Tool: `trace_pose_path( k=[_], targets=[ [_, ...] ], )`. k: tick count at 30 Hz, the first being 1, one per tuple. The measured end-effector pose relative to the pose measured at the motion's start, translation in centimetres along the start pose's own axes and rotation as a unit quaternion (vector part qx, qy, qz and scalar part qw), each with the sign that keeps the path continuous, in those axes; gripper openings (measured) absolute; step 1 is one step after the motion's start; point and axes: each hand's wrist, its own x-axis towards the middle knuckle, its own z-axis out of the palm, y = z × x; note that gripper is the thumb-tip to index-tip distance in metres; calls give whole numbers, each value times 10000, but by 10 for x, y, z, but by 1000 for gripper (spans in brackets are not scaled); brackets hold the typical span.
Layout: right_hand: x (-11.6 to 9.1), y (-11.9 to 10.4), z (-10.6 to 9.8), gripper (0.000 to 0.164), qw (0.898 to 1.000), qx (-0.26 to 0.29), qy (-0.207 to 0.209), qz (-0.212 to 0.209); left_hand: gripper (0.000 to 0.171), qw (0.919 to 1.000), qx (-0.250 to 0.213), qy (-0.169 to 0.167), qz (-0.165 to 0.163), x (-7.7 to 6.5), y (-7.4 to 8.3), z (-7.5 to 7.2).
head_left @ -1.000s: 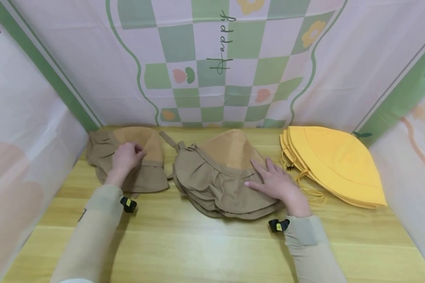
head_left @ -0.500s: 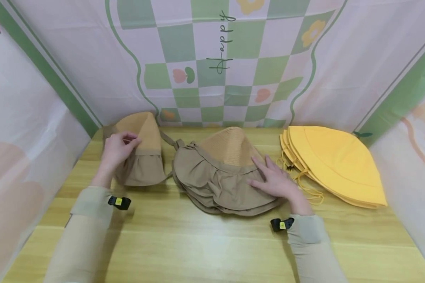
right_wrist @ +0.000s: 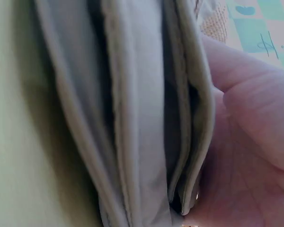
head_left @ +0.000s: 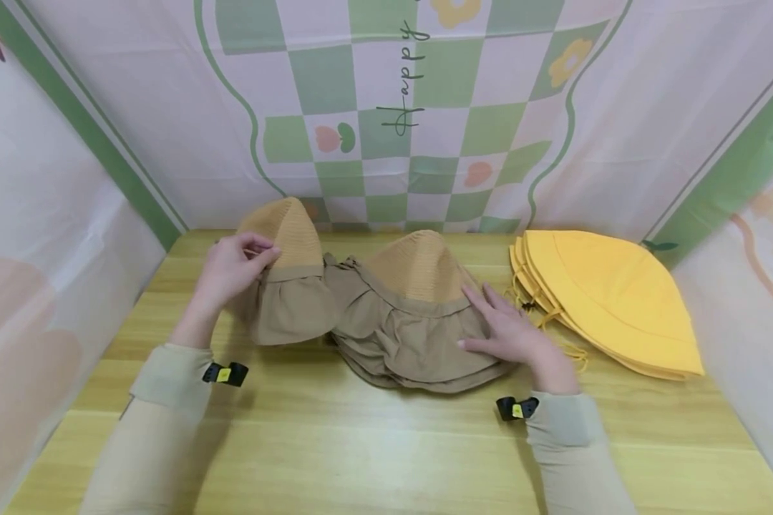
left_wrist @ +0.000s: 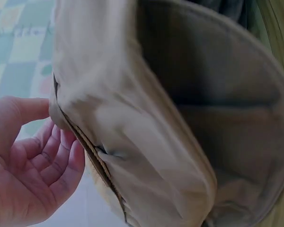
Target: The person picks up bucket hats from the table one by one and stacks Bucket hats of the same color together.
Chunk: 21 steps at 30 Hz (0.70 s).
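Note:
My left hand (head_left: 235,268) pinches a brown sun hat (head_left: 296,304) with a tan ribbed crown between thumb and fingers, holding it raised. In the left wrist view, the thumb and fingers meet at the seam where the hat's brim (left_wrist: 118,113) joins the crown; the hollow underside faces the camera. A stack of similar brown sun hats (head_left: 419,343) lies at the middle of the table, its left end overlapped by the lifted hat. On the stack's right side rests my right hand (head_left: 509,332), fingers spread. Several layered brim edges (right_wrist: 142,118) show beside its palm in the right wrist view.
A stack of yellow hats (head_left: 608,300) with yellow cords lies on the right of the wooden table (head_left: 373,450). Behind the table hangs a printed cloth backdrop (head_left: 386,168), and cloth walls close off both sides.
My left hand has lifted the single brown hat off the table at left and carried it right, to the edge of the brown stack. My right hand has stayed nearly in place.

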Motion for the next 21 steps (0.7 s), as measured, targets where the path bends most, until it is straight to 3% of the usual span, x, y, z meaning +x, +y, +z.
trace_pose_path(
  k=[12,21],
  targets=[
    [13,-9,14,97,9986,-211,427,221,26,9980,254,7,579,-5,44,21],
    [21,-20,21,96,9975,-147,635,279,19,9945,231,531,869,-6,77,21]
  ],
)
